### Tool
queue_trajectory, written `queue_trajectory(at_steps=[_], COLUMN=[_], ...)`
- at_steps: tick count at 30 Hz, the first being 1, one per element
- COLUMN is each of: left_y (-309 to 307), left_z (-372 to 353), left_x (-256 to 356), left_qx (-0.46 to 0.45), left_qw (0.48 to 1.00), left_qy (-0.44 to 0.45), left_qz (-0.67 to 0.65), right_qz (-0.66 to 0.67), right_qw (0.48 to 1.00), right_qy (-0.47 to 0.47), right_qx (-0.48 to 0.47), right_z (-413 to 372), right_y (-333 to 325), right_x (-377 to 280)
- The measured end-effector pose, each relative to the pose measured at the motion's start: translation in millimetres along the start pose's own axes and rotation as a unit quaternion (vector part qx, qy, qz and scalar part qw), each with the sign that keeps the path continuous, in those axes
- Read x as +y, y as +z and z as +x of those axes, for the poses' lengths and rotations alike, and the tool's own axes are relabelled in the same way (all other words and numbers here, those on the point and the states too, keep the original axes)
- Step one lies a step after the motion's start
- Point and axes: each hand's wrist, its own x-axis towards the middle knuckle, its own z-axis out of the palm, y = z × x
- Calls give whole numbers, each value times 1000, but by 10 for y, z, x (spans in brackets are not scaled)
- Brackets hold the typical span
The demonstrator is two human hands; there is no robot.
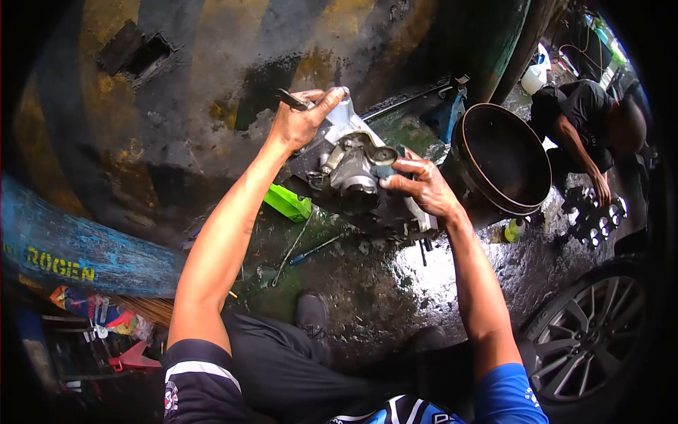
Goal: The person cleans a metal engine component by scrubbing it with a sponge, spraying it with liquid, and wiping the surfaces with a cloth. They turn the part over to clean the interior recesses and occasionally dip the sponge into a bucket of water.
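A greasy grey metal engine part is lifted off the wet oily floor, held between both hands. My left hand grips its upper left edge, and a thin dark tool sticks out above the fingers. My right hand clasps the part's right side, fingers on a small round fitting. Below the part lies a bright green block on the floor.
A large black round pan stands to the right. Another person crouches at the far right over a metal part with round holes. A car wheel sits at lower right. A blue drum lies at left.
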Motion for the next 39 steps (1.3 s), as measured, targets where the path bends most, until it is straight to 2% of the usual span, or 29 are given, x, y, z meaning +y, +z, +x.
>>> queue_trajectory(at_steps=[1,2,3,5,7,8,9,11,12,13,15,16,19,21,23,25,27,29,30,33,36,39], left_y=[-7,-24,-21,-39,-41,-54,-60,-41,-25,-43,-71,-75,-42,-47,-25,-16,-47,-52,-49,-112,-60,-43], left_z=[-13,-24,-24,-33,-36,-23,-18,-38,-29,-29,-29,-31,-59,-63,-81,-90,-65,-69,-69,-64,-55,-33], left_x=[57,112,119,139,115,105,125,177,162,146,140,141,146,194,260,230,178,117,107,57,0,-53], left_qx=[-3,-14,-17,-26,-31,-33,-40,-53,-39,-46,-60,-60,-55,-67,-72,-74,-71,-57,-51,-52,-19,-4], left_qw=[1000,999,999,999,999,998,999,998,998,998,998,997,997,996,995,996,997,997,997,998,998,999], left_qy=[24,37,41,30,40,45,32,1,35,33,30,39,44,51,72,24,17,30,37,19,56,16], left_qz=[-5,9,2,-16,-4,3,-3,-15,-17,-12,-5,-6,-34,-22,-7,-44,-9,-35,-49,-35,-37,-30], right_qz=[-9,99,96,63,-63,-115,-108,-93,-36,-7,10,14,-118,-186,-198,-87,-16,20,-28,-38,6,-20], right_qw=[999,994,994,996,990,978,977,976,987,990,992,994,974,957,947,983,990,992,991,990,996,998], right_qy=[21,-1,-52,-63,-53,-105,-113,-129,-99,-97,-108,-85,-119,-107,-117,-102,-74,-48,-85,-101,-63,-15], right_qx=[-37,-51,-28,10,118,138,142,148,122,101,60,62,151,194,225,125,116,112,100,94,66,64], right_z=[-9,18,45,55,130,165,195,217,190,153,101,95,161,219,225,147,53,-19,-13,-59,-94,-97], right_y=[-70,-67,-11,42,184,188,190,216,198,166,155,166,243,235,260,220,271,316,317,342,273,63], right_x=[-146,-213,-176,-112,-175,-223,-227,-228,-260,-249,-218,-205,-207,-252,-249,-310,-264,-230,-254,-363,-311,-225])
